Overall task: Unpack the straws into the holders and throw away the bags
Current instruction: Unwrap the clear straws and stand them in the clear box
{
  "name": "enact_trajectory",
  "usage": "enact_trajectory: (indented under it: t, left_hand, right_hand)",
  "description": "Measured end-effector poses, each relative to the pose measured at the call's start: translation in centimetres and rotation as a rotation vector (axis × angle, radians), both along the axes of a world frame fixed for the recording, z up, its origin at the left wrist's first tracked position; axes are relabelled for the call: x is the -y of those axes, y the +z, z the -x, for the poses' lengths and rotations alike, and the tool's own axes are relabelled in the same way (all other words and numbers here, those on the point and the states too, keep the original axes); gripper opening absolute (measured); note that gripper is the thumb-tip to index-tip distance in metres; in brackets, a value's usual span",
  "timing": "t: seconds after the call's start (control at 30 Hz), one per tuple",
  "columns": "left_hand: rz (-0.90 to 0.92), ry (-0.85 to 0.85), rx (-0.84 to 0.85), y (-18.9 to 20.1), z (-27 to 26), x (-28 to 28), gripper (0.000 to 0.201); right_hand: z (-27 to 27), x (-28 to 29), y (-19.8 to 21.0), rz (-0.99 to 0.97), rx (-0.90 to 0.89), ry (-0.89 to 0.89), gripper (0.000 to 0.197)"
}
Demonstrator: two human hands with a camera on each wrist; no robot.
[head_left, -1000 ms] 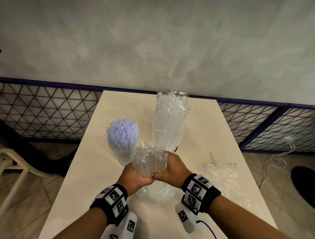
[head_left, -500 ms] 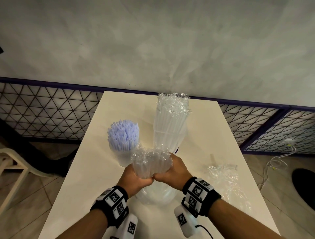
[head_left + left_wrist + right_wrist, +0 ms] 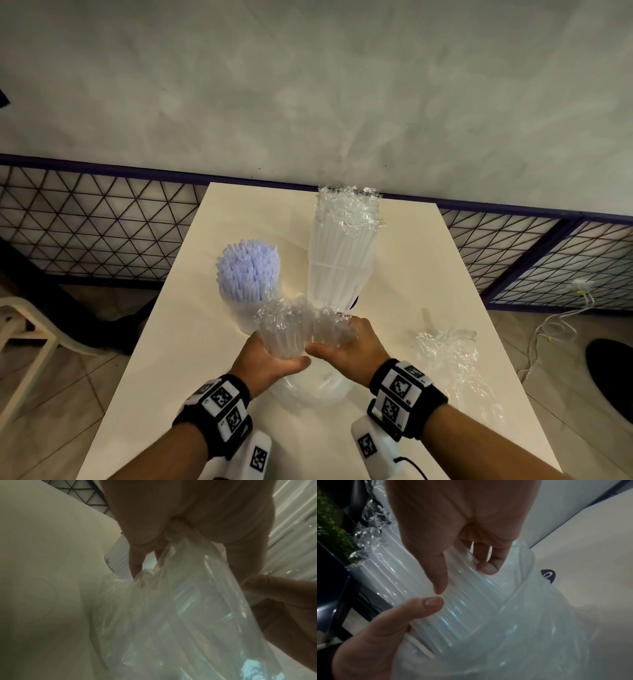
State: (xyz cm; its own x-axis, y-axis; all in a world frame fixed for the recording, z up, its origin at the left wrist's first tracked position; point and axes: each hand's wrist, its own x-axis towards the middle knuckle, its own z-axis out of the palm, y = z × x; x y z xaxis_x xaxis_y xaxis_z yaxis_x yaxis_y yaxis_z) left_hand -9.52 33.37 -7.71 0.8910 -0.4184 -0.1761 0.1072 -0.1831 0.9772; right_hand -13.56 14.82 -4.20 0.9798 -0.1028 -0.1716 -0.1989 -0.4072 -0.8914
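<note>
Straws come in three lots on the table. Far left: purple straws, already unbagged, standing upright in a holder, so that one looks done. Just right of it, twd the wall, a tall bundle of clear straws stands in a second holder w/ its bag crumpled over the top, not yet pulled off.

Front centre, both hands work a third clear bundle, upright over a clear holder that sits btwn the wrists. Left hand has its grip closed round the bundle's left side, thumb across the front; wrist view shows bag film bunched in the palm, prob. to steady the straws while the wrap is worked. Right hand clamps the right side, thumb and fingers pinching bag film w/ straws behind. Looks like they're peeling the bag while the straws are in the holder so nothing spills. Can't tell how deep the ends sit.

Far right: an empty crumpled bag lies loose on the table, apart from the rest, still to be binned.
</note>
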Motion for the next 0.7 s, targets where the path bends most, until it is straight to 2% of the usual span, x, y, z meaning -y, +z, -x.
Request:
enact_trajectory:
  t: [0.3,0.53,0.57,0.67,0.7]
  left_hand:
    - [-0.027,0.016,0.034,0.2,0.0,0.2,0.047]
    - [-0.1,0.053,0.026,-0.4,-0.1,0.0,0.042]
    - [-0.117,0.063,0.012,-0.4,-0.1,0.0,0.043]
    - [-0.13,0.08,-0.019,-0.3,0.0,-0.1,0.046]
    - [-0.13,0.077,-0.021,-0.3,0.1,0.0,0.047]
  right_hand:
    - [0.2,-0.4,0.5,-0.045,0.063,-0.005,0.029]
    - [-0.1,0.0,-0.4,-0.079,-0.014,-0.052,0.038]
    - [-0.3,0.2,-0.8,-0.049,-0.04,-0.06,0.043]
    - [-0.5,0.8,-2.1,0.038,-0.11,-0.066,0.073]
    - [-0.5,0.9,-2.4,0.038,-0.113,-0.067,0.074]
